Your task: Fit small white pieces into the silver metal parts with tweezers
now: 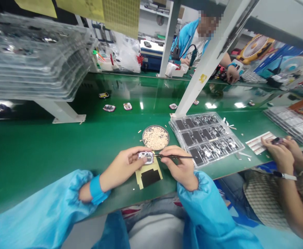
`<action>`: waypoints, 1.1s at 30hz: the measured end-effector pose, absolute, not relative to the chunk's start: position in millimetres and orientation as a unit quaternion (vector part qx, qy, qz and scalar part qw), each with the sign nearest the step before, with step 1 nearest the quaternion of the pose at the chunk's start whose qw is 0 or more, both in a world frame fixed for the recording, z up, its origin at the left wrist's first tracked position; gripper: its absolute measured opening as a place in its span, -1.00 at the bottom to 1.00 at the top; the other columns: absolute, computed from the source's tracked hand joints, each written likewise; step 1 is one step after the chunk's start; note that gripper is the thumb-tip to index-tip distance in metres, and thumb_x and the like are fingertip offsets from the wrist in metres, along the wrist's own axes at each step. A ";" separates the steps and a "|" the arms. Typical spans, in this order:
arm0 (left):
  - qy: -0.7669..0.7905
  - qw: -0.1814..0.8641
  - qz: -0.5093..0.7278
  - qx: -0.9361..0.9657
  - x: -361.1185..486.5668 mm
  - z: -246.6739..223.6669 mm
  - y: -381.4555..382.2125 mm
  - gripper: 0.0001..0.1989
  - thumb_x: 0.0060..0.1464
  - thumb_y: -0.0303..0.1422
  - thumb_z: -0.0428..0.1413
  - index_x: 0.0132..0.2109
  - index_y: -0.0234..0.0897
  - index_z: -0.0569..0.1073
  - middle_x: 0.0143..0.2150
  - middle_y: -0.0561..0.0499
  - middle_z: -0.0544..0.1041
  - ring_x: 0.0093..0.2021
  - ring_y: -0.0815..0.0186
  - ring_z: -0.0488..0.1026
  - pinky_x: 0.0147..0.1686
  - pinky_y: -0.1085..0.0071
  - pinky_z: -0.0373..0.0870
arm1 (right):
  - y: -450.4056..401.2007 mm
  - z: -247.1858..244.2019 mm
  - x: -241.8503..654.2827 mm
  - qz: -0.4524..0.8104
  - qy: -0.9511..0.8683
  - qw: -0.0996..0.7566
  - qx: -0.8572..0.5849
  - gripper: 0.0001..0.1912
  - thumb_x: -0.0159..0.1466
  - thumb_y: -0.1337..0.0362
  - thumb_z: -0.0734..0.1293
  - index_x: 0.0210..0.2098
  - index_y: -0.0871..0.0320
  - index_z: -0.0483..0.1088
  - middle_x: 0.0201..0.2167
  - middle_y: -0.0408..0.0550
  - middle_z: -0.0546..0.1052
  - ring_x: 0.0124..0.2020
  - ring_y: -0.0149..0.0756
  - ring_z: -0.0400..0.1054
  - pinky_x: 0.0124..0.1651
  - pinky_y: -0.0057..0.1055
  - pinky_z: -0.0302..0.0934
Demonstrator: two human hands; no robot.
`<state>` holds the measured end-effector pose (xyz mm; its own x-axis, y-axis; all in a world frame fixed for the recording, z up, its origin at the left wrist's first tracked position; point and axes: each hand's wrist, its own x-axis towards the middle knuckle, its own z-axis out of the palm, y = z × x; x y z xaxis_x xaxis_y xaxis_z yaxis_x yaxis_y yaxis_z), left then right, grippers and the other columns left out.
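My left hand [125,164] grips a small rounded-rectangle device housing [145,157], purple-edged, with its inner parts facing up and my thumb on its face. In my right hand [178,166] is a pair of thin black tweezers [176,156], held level with the tip at the housing's right edge. Whether the tip holds anything is too small to tell. Below the housing lies a yellow sheet [139,180] bearing a black piece [150,177]. Just beyond my hands stands a round dish [156,126] full of small pale and dark bits.
Right of my hands are stacked clear trays [171,125] of screens and parts. A co-worker's hands [281,152] hold a small device farther right. Several housings [127,106] lie on the green surface beyond. A white post [193,90] and stacked trays [37,69] stand ahead; another person [187,38] works behind.
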<state>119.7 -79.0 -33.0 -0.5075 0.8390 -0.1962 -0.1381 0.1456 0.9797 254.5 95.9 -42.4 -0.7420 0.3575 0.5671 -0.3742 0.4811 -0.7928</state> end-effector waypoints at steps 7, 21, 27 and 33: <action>0.637 0.410 0.591 0.278 119.4 -31.3 -78.4 -0.57 0.07 -0.18 0.27 0.05 -0.26 0.53 0.00 -0.12 0.62 -0.06 0.11 0.58 -0.07 0.22 0.55 | 94.8 -43.5 254.4 0.482 -0.797 0.364 -0.005 -0.83 0.25 0.34 0.46 -0.15 0.05 0.52 -0.21 -0.01 0.63 -0.11 -0.15 0.52 -0.02 -0.13 0.45; 0.643 0.399 0.591 0.279 122.1 -32.7 -78.1 -0.54 0.06 -0.18 0.26 0.08 -0.26 0.53 -0.05 -0.12 0.64 -0.09 0.10 0.59 -0.12 0.22 0.56 | 91.8 -41.7 252.8 0.488 -0.792 0.368 0.007 -0.84 0.25 0.37 0.45 -0.17 0.05 0.52 -0.22 -0.03 0.63 -0.13 -0.17 0.53 -0.03 -0.14 0.46; 0.649 0.381 0.596 0.280 123.9 -32.7 -78.1 -0.56 0.07 -0.19 0.26 0.07 -0.26 0.55 -0.08 -0.11 0.65 -0.10 0.11 0.59 -0.01 0.15 0.54 | 91.4 -41.4 253.6 0.498 -0.780 0.379 -0.002 -0.85 0.25 0.38 0.45 -0.19 0.06 0.52 -0.24 -0.02 0.63 -0.14 -0.17 0.53 -0.04 -0.13 0.46; 0.648 0.388 0.593 0.279 123.5 -28.9 -78.4 -0.53 0.05 -0.18 0.27 0.09 -0.26 0.55 -0.04 -0.13 0.64 -0.09 0.09 0.59 -0.03 0.17 0.55 | 91.4 -41.1 253.7 0.482 -0.781 0.396 -0.005 -0.86 0.24 0.36 0.46 -0.20 0.05 0.53 -0.25 -0.03 0.64 -0.16 -0.16 0.54 -0.07 -0.14 0.47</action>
